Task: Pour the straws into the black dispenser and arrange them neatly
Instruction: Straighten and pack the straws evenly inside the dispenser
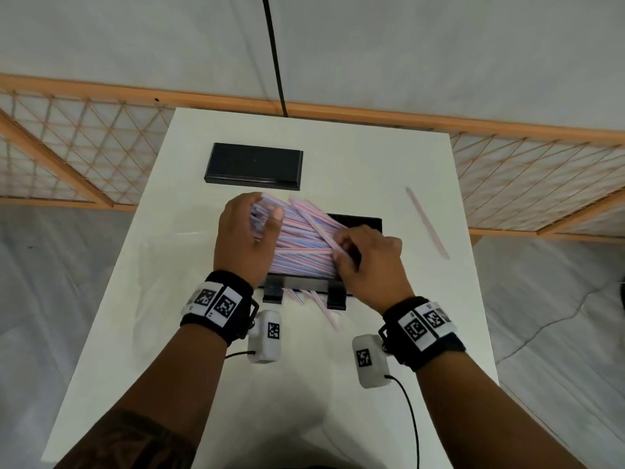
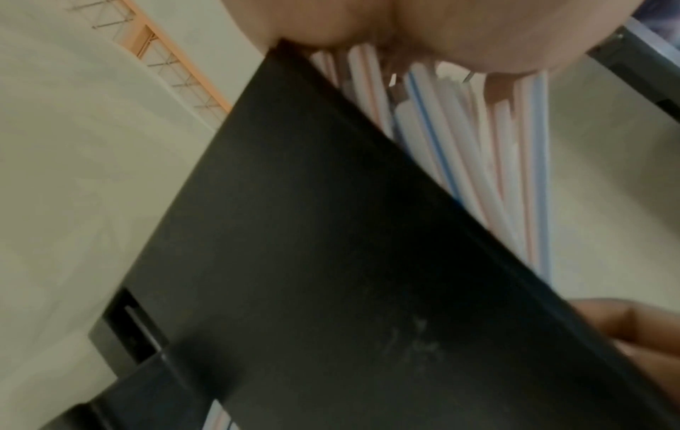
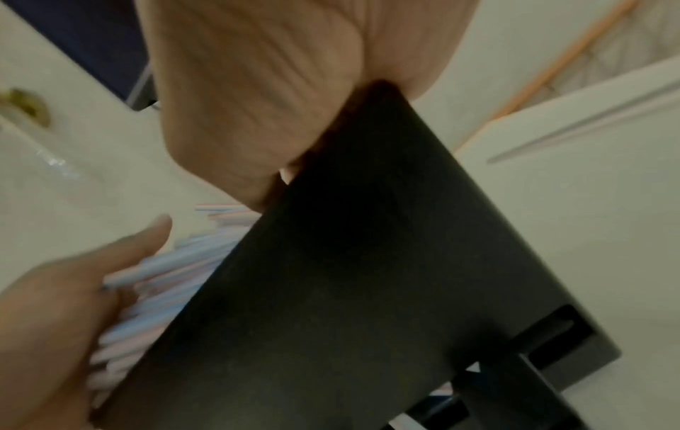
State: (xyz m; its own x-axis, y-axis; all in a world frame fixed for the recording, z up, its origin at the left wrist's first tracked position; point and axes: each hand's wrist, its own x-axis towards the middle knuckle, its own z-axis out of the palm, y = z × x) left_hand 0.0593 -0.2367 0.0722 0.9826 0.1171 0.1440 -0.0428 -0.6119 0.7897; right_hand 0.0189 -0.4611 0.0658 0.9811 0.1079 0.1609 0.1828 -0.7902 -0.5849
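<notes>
The left hand curls around one end of the straws, thumb over the top. The right hand pinches straws at the other end. The heap lies askew in the open black dispenser on the white bench. A few straws poke out of its front. One stray straw lies well apart to the right, and a black lid sits behind.

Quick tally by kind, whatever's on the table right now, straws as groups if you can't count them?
Black dispenser: 1
Flat black rectangular lid: 1
Pile of pink-and-blue striped straws in the dispenser, too many to count: 1
Loose striped straw lying apart on the white table: 1
Total: 4
</notes>
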